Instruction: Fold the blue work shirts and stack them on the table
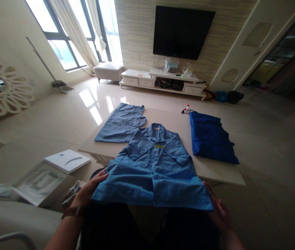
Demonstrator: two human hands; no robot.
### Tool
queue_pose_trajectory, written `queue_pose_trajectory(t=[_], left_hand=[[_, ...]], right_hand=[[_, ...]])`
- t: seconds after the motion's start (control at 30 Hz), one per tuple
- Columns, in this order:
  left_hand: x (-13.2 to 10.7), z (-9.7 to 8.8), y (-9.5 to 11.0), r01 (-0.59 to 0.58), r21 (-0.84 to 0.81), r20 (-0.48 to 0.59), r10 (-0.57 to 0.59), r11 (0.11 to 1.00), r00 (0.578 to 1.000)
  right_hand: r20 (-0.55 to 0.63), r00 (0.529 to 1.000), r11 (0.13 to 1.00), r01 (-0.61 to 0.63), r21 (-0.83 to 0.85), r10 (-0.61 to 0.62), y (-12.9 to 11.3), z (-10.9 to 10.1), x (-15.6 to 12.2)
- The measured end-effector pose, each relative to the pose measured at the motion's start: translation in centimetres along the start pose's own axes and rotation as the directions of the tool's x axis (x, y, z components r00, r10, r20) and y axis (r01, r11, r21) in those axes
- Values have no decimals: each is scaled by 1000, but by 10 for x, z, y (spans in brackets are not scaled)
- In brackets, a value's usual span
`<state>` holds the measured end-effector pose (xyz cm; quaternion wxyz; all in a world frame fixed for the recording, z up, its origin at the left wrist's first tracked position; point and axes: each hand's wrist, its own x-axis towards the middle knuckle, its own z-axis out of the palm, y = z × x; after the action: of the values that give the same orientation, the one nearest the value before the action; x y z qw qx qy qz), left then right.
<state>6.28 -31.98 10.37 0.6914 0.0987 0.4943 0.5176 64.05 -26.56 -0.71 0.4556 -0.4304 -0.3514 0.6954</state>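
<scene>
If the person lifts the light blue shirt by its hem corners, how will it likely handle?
Probably floppy: the light blue shirt already drapes over the table edge between the left hand and right hand. It looks thin, so likely light. The folded-in sides may fall open, since nothing seems to pin them.

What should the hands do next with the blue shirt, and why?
Probably lift the hem and fold it up toward the collar. Both the left hand and right hand grip the bottom corners of the blue shirt, which lies collar-away on the table, with its bottom edge hanging off the near side.
</scene>
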Motion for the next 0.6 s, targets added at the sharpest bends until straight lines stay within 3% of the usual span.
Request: queue_pose_trajectory(t=[0.1, 0.4, 0.6], left_hand=[[1, 0, 0, -3, 16, -1, 3, 1000, 1000], [-1, -1, 0, -44, 20, 53, 43, 999, 998], [6, 6, -5, -131, 12, -96, 132, 991, 987]], right_hand=[[-15, 997, 997, -72, 22, 73, 0, 0, 0], [-56, 990, 988, -125, 91, 131, 2, -2, 1], [-37, 987, 976, -147, 160, 154, 0, -3, 1]])
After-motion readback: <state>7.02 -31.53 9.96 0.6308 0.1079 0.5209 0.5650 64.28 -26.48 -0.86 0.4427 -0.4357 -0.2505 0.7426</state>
